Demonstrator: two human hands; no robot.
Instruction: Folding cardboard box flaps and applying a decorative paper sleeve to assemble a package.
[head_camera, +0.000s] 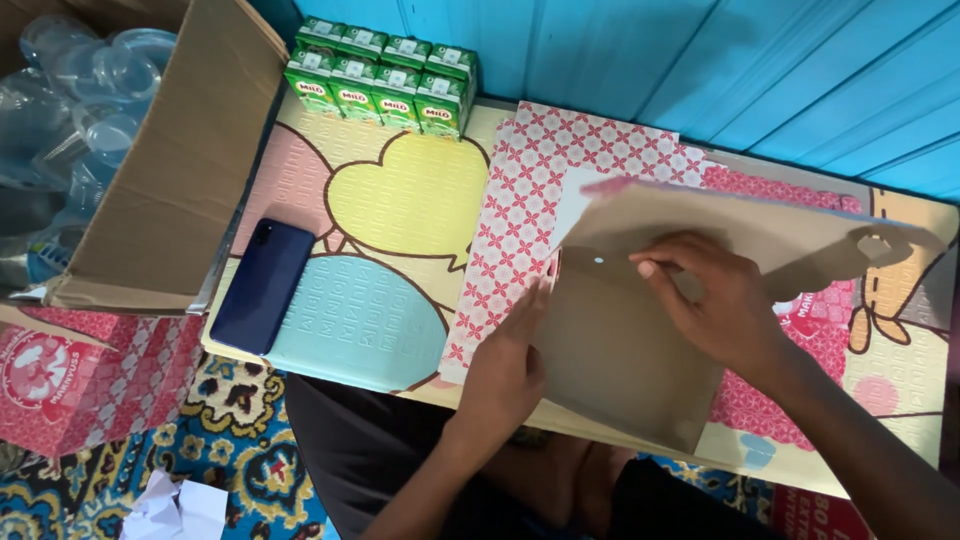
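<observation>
Currently, seen from the head camera, a flat, unfolded cardboard box (640, 350) lies on the bench (400, 200), which is covered with a pastel cartoon mat. The box shows its plain brown inner side; one panel stands tilted up along a fold.

Left hand (505, 365): flat, fingers extended and together, pressed on the left edge of the lower panel. It grips nothing.

Right hand (715, 300): laid on the cardboard near the fold, fingers curled, fingertips (650, 265) touching the base of the raised panel. Whether they pinch the cardboard cannot be told. The two hands are apart, one at each side of the panel.

Under and beside the box lies a stack of red-and-white patterned flat boxes (520, 200), printed side up.

Surroundings: a dark blue phone (262, 285) lies face down on the mat, well left of the box. Green drink cartons (385, 80) stand in rows at the far edge against the blue plank wall (750, 70). A large open carton (170, 170) at far left holds clear plastic cups (80, 90).
</observation>
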